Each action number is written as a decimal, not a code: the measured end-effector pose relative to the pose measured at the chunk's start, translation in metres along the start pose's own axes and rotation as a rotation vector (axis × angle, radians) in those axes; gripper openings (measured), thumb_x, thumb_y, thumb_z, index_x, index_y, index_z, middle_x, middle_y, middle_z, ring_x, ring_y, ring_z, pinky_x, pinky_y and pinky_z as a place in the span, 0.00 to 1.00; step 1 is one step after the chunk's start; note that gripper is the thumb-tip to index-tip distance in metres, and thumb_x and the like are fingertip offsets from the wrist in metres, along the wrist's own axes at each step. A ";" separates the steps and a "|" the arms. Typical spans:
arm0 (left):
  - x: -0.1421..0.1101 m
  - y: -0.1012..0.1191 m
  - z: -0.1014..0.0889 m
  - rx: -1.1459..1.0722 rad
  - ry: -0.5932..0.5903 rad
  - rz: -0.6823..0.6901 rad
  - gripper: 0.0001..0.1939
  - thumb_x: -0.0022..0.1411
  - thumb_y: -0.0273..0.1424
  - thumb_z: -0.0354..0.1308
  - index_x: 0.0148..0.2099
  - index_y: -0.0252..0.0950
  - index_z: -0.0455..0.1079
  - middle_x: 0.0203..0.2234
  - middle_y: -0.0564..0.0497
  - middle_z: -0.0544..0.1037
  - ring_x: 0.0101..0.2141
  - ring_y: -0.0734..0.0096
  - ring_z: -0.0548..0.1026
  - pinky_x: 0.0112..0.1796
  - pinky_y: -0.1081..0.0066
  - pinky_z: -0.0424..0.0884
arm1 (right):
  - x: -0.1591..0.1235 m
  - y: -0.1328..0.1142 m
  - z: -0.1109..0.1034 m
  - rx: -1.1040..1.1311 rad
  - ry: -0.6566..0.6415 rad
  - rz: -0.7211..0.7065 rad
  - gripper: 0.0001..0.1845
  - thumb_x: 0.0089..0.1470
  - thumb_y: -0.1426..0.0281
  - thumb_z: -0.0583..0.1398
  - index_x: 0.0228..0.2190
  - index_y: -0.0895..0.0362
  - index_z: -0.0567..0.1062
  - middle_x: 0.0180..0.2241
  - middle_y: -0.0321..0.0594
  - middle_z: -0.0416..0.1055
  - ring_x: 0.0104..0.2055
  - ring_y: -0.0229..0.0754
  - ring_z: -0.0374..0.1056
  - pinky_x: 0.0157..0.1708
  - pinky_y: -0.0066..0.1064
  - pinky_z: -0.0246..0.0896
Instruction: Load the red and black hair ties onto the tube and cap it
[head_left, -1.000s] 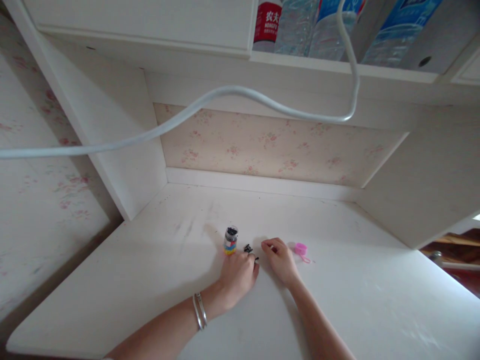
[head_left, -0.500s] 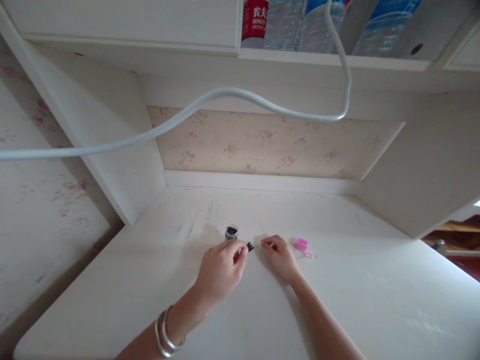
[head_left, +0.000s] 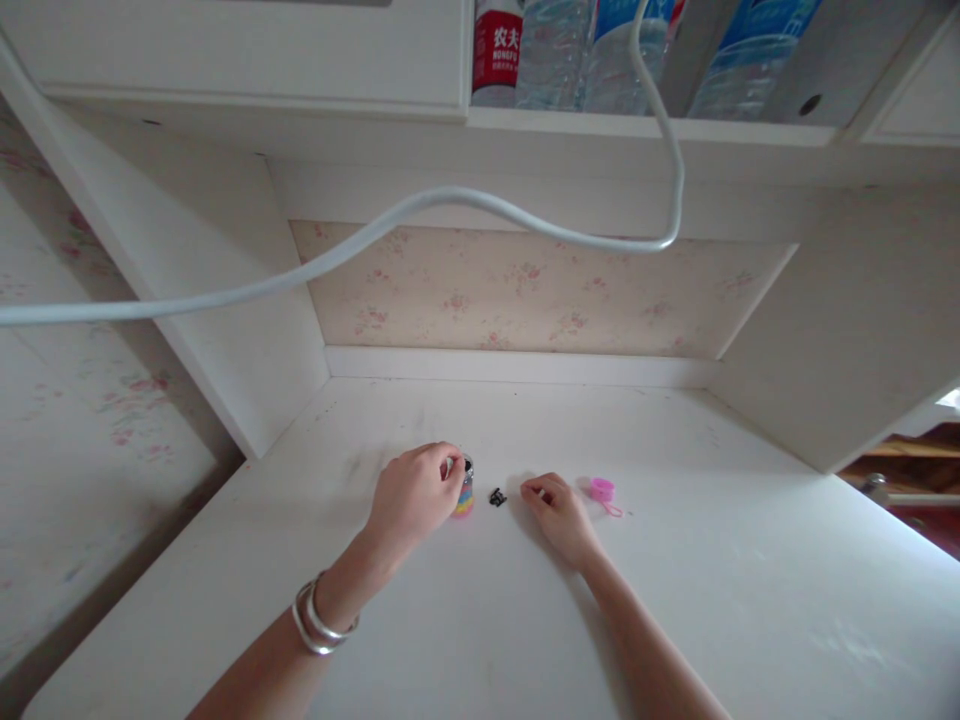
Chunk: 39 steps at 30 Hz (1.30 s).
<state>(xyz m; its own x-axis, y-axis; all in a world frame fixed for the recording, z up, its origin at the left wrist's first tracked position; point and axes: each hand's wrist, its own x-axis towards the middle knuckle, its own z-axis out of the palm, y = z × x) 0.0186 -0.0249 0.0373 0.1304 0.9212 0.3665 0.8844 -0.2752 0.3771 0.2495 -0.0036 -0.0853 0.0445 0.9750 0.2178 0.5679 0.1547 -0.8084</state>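
Observation:
A small clear jar (head_left: 466,494) stands upright on the white desk, with rainbow-coloured layers below and black pieces near its open top. My left hand (head_left: 420,487) is at the jar's mouth, thumb and fingertips pinched together; whatever they hold is hidden. Right of the jar lies a little pile of small black pieces (head_left: 497,497), too small to name. My right hand (head_left: 556,509) rests on the desk just right of that pile, its fingers curled closed, and their contents cannot be made out. Beyond it sits a pink cap with a loop (head_left: 602,490).
A white cable (head_left: 465,197) hangs across the view in front of the desk's back. Overhead, a shelf (head_left: 652,122) holds several water bottles (head_left: 555,50). White side panels (head_left: 810,330) flank the desk (head_left: 480,620), and flowered wallpaper (head_left: 487,285) covers the back.
My left hand has moved left and away from me, from beside the black pieces to the jar's mouth. The jar's coloured side now shows. My right hand has stayed in place.

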 end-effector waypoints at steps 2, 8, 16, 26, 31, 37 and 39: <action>0.000 0.001 0.000 0.008 0.002 0.003 0.10 0.62 0.36 0.52 0.35 0.41 0.74 0.24 0.54 0.77 0.25 0.72 0.73 0.27 0.73 0.59 | 0.000 -0.001 -0.001 0.004 -0.001 0.003 0.15 0.52 0.62 0.55 0.29 0.56 0.78 0.32 0.42 0.72 0.30 0.42 0.65 0.33 0.34 0.59; 0.003 -0.008 -0.010 -0.119 0.033 -0.007 0.12 0.63 0.35 0.50 0.36 0.40 0.75 0.26 0.54 0.78 0.28 0.73 0.74 0.30 0.75 0.63 | -0.001 -0.001 -0.001 -0.002 -0.004 0.003 0.15 0.52 0.60 0.55 0.29 0.55 0.78 0.32 0.41 0.72 0.29 0.42 0.65 0.32 0.33 0.60; -0.012 -0.021 -0.013 -0.259 -0.002 -0.012 0.12 0.62 0.36 0.51 0.36 0.40 0.75 0.26 0.55 0.78 0.27 0.74 0.73 0.30 0.76 0.65 | -0.015 -0.022 0.002 -0.301 -0.149 -0.117 0.15 0.56 0.64 0.53 0.38 0.50 0.79 0.40 0.40 0.71 0.35 0.42 0.68 0.38 0.33 0.58; -0.039 -0.015 0.017 -0.449 -0.057 0.091 0.13 0.66 0.35 0.48 0.38 0.37 0.73 0.28 0.52 0.77 0.27 0.75 0.71 0.30 0.77 0.66 | -0.014 -0.031 0.004 -0.448 -0.175 -0.147 0.13 0.59 0.67 0.54 0.36 0.50 0.79 0.40 0.38 0.71 0.37 0.41 0.69 0.40 0.32 0.56; -0.058 -0.008 0.042 -0.459 -0.196 0.271 0.12 0.66 0.33 0.49 0.37 0.37 0.73 0.25 0.52 0.75 0.26 0.75 0.70 0.29 0.76 0.64 | -0.013 -0.028 0.005 -0.466 -0.210 -0.199 0.13 0.61 0.70 0.51 0.36 0.54 0.76 0.39 0.40 0.70 0.39 0.41 0.68 0.41 0.32 0.55; -0.065 -0.013 0.059 -0.440 -0.264 0.288 0.11 0.65 0.31 0.50 0.37 0.38 0.73 0.26 0.53 0.77 0.28 0.75 0.71 0.32 0.75 0.64 | -0.012 -0.020 -0.007 -0.296 -0.215 -0.226 0.12 0.61 0.70 0.50 0.33 0.57 0.73 0.37 0.42 0.68 0.37 0.40 0.67 0.38 0.31 0.58; -0.065 -0.015 0.059 -0.420 -0.279 0.297 0.10 0.65 0.31 0.50 0.37 0.38 0.73 0.25 0.54 0.76 0.27 0.75 0.71 0.31 0.75 0.63 | -0.014 -0.022 -0.014 -0.219 -0.162 -0.209 0.11 0.61 0.69 0.51 0.32 0.57 0.72 0.36 0.42 0.67 0.34 0.39 0.67 0.36 0.30 0.59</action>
<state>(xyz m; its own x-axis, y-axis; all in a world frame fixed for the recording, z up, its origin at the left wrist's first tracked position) 0.0238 -0.0647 -0.0427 0.5089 0.8099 0.2917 0.5459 -0.5656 0.6181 0.2475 -0.0225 -0.0626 -0.2126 0.9414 0.2619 0.7150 0.3326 -0.6149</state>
